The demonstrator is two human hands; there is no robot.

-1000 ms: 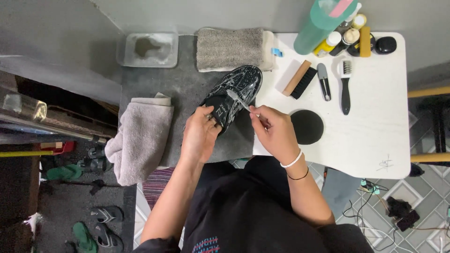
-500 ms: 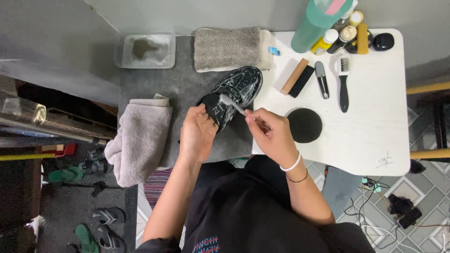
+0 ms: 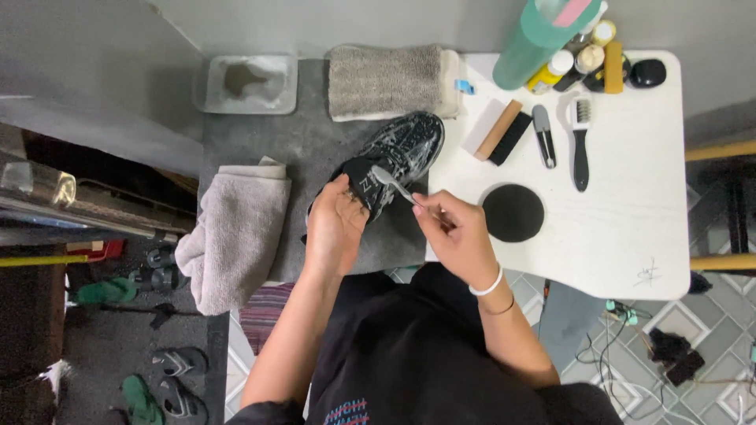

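My left hand (image 3: 335, 228) clamps the black soapy sneaker (image 3: 394, 161) by its heel so it stays put; my right hand (image 3: 457, 236) pinches a slim grey brush (image 3: 394, 183), bristles resting just above my left thumb.

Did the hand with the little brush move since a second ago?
Yes, slightly. The right hand has shifted toward the person's left, away from the black round pad, keeping the brush on the shoe.

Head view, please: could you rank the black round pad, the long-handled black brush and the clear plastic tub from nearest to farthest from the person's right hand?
From the right hand:
1. Black round pad, just beside it on the white table.
2. Long-handled black brush, farther up the table toward the bottles.
3. Clear plastic tub, far across at the upper left, past the shoe.
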